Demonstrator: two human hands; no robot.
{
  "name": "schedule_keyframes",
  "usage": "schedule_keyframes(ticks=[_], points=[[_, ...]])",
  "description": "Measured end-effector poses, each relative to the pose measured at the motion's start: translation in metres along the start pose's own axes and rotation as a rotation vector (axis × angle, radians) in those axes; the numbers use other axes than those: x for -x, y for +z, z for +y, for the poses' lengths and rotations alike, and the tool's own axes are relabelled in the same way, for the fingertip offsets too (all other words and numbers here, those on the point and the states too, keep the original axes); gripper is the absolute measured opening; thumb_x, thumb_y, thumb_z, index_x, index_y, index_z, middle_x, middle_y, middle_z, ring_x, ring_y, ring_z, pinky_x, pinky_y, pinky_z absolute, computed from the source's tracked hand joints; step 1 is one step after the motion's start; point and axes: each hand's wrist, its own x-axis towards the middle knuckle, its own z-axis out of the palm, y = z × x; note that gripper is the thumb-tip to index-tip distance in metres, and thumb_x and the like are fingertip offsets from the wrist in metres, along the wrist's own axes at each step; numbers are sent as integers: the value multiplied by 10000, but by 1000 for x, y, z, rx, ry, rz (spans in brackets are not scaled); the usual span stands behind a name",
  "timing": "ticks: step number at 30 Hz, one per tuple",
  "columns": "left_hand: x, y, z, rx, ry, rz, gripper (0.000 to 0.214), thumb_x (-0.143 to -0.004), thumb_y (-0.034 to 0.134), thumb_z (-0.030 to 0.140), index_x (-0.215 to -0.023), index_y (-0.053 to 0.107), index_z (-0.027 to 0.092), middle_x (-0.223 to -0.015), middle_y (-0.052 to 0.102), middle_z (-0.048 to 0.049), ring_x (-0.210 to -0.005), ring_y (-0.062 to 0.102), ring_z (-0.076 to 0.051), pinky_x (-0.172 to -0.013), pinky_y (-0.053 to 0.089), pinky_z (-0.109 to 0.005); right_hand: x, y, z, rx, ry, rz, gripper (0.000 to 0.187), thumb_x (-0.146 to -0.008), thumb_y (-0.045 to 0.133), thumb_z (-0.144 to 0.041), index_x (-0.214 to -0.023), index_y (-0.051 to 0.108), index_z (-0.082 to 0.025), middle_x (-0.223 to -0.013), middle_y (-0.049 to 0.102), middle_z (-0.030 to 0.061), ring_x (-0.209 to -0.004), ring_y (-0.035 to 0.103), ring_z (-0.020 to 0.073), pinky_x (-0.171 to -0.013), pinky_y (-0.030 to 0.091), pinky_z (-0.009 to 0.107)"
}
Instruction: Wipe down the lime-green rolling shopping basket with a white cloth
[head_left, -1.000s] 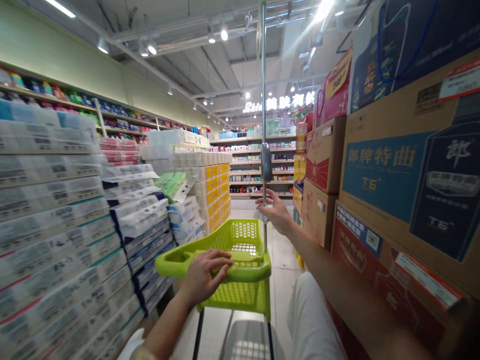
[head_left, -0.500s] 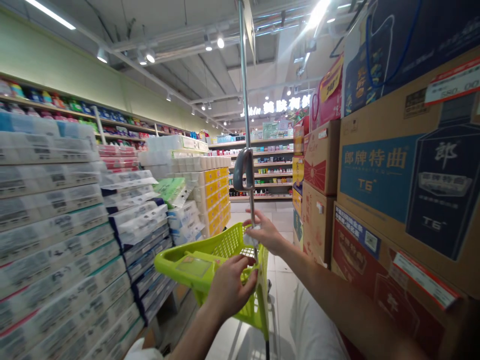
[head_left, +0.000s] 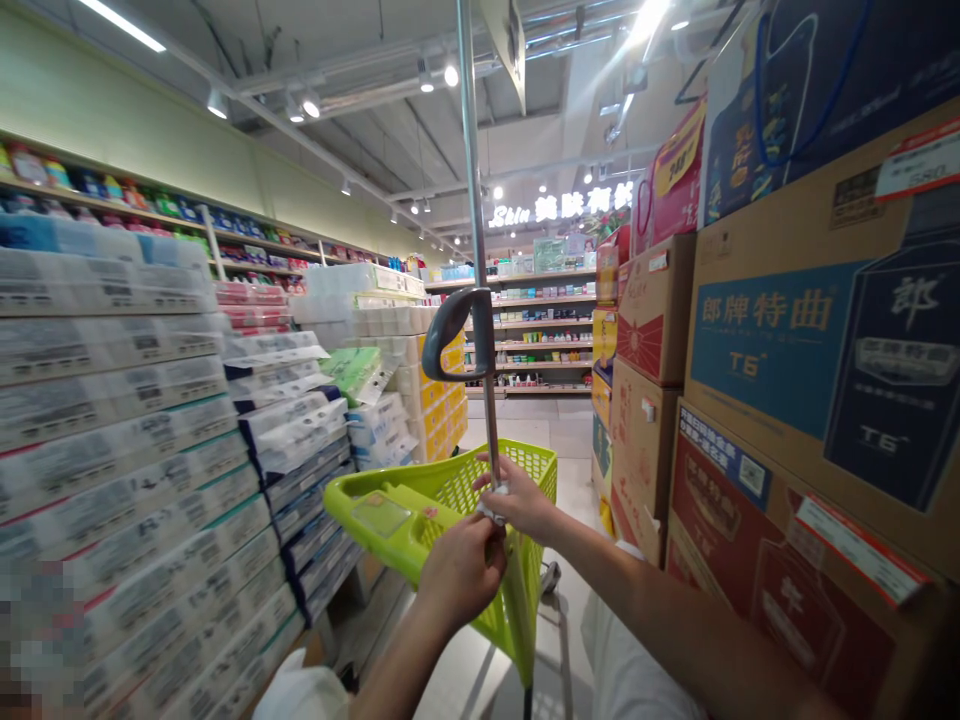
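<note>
A shiny metal pole (head_left: 471,180) rises from the corner of a lime-green shopping cart (head_left: 379,515), with a grey loop handle (head_left: 442,340) partway up it. Low on the pole, my right hand (head_left: 529,507) is closed round it, fingers reaching past its far side. A small crumpled white wad (head_left: 491,506), tissue-like, is pressed against the pole there. Just below, my left hand (head_left: 463,570) is closed, its fingertips at the wad's lower edge. My left palm and some of those fingers are hidden.
Stacked tissue packs (head_left: 127,420) line the left side, with packed shelves (head_left: 135,210) behind. Large liquor cartons (head_left: 757,330) with price tags stand close on the right. Tiled floor (head_left: 562,430) leads ahead to display shelves (head_left: 544,330). A sign panel (head_left: 506,45) hangs off the pole's top.
My hands have come together at the white wad; the left moved up to it and closed. The grey handle has swung to the left of the pole. The view has shifted slightly.
</note>
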Motion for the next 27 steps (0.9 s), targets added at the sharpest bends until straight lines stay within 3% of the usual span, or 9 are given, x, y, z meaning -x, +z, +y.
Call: schedule_keyframes(ticks=[5,8,10,14,16,19,23,27], points=[[1,-4,-12,126,26,19,214,-703,438,53,-756,590,194,-768,634,-23,-730,597,-160,-673,460,-285,-18,3,-45,-73,-128,33,506,-647,641,-186,-1128,496,-250,-872,622,-30,-604,564,83,-522,456,198],[1,-2,-19,203,-44,166,208,-718,412,62,-785,556,195,-744,609,-11,-729,598,-160,-701,483,-312,-23,7,-60,-137,-208,69,523,-675,660,-233,-1154,452,-262,-900,606,-26,-683,601,107,-606,500,235],[1,-1,-23,301,-106,298,212,-758,406,94,-893,535,196,-796,610,-16,-756,613,-164,-737,506,-342,-15,10,-47,-98,-219,70,523,-704,651,-259,-1179,431,-262,-922,596,-15,-697,595,116,-624,505,251],[4,-2,-29,438,-149,423,311,-755,434,128,-1053,502,183,-925,601,-49,-832,623,-173,-783,530,-369,21,16,14,184,-135,33,516,-748,615,-260,-1225,418,-247,-937,583,11,-736,586,152,-670,509,292],[5,-4,-31,472,-148,431,346,-743,437,122,-1076,506,186,-957,593,-53,-864,620,-172,-808,533,-370,38,16,41,365,-154,67,449,-810,563,-273,-1237,429,-238,-1015,597,42,-859,596,191,-814,502,362],[6,-6,-33,525,-144,414,363,-749,430,115,-1093,514,194,-962,594,-45,-886,621,-164,-834,534,-364,57,15,61,472,-174,131,538,-866,516,-329,-1360,343,-206,-1235,559,115,-1144,523,266,-1021,389,467],[7,-5,-32,541,-125,372,357,-772,423,123,-1106,528,187,-971,604,-49,-889,628,-158,-832,539,-352,76,27,72,552,-195,238,647,-862,513,-314,-1440,253,-187,-1426,421,148,-1341,355,310,-1127,247,529],[7,-4,-30,482,-65,314,394,-733,434,95,-1094,560,191,-981,630,-49,-906,624,-159,-850,536,-345,91,39,90,486,-298,255,722,-867,457,-246,-1497,109,-200,-1527,268,113,-1440,208,270,-1176,177,503]])
